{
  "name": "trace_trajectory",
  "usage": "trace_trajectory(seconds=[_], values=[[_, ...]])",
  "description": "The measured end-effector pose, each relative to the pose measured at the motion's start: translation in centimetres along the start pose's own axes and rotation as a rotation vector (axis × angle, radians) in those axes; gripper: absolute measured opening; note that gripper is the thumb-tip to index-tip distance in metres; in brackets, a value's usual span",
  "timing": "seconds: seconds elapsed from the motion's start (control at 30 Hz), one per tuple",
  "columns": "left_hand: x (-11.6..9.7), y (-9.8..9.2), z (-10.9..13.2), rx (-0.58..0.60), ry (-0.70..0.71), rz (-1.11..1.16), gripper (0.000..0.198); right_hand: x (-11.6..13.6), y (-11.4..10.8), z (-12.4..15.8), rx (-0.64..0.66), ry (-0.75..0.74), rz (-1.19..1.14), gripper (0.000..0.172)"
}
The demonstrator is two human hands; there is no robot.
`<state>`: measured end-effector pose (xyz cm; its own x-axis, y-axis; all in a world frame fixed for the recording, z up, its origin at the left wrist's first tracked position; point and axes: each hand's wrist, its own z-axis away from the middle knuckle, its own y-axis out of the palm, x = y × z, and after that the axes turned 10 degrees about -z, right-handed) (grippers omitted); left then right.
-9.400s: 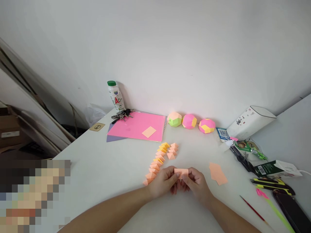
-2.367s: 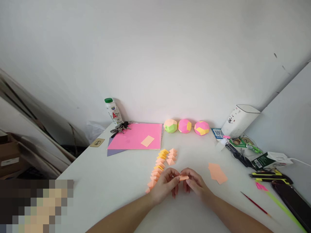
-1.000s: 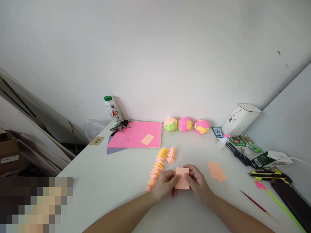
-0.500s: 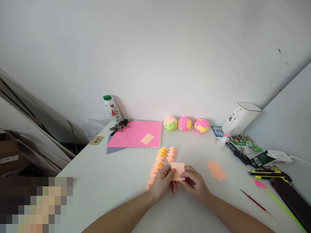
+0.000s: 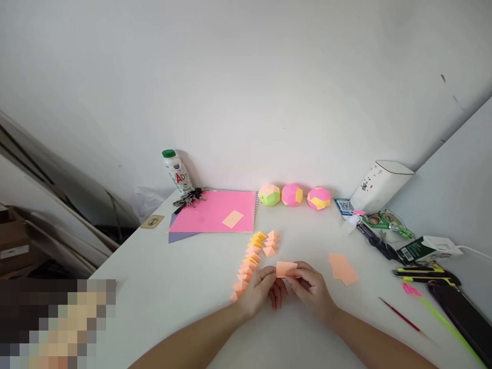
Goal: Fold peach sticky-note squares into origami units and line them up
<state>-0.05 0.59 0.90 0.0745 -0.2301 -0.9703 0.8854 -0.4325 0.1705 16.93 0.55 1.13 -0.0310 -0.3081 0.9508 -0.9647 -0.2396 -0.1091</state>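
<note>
Between my two hands is a small peach paper square [image 5: 286,269], its near part bent over so that a narrower strip shows. My left hand [image 5: 262,290] pinches its left edge, thumb on top. At the right edge, the fingers and thumb of my right hand [image 5: 312,288] are closed on it. Beyond and left of my left hand runs a row of folded peach and yellow paper pieces [image 5: 249,264]. A shorter row of folded peach pieces [image 5: 271,243] sits beside it. To the right lie flat peach paper sheets [image 5: 344,269].
Three faceted paper balls [image 5: 292,195] line the wall. A pink folder [image 5: 211,210] carries a peach sheet and keys [image 5: 189,200]; a bottle [image 5: 177,171] stands behind. At right are a white container [image 5: 382,187], a box cutter [image 5: 426,274], a thin brush [image 5: 402,314] and a phone-like black object [image 5: 459,318].
The paper square was flat and facing up; now it is bent over and looks shorter. Both hands have shifted slightly, still holding it.
</note>
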Motion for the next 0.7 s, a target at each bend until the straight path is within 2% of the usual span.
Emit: trace_trajectory(seconds=[0.13, 0.4, 0.53, 0.7], values=[[-0.08, 0.15, 0.20, 0.008, -0.004, -0.048, 0.017, 0.31, -0.02, -0.12, 0.004, 0.075, -0.022, 0.017], [0.52, 0.37, 0.04, -0.052, -0.024, -0.176, 0.035, 0.63, 0.07, -0.10, 0.054, 0.156, -0.073, 0.012], [0.29, 0.32, 0.15, -0.037, -0.019, -0.184, 0.030, 0.40, -0.02, 0.01, 0.083, 0.206, -0.165, 0.006], [0.36, 0.38, 0.24, -0.043, -0.021, -0.239, 0.021, 0.16, 0.04, 0.06, 0.113, 0.194, -0.236, 0.004]])
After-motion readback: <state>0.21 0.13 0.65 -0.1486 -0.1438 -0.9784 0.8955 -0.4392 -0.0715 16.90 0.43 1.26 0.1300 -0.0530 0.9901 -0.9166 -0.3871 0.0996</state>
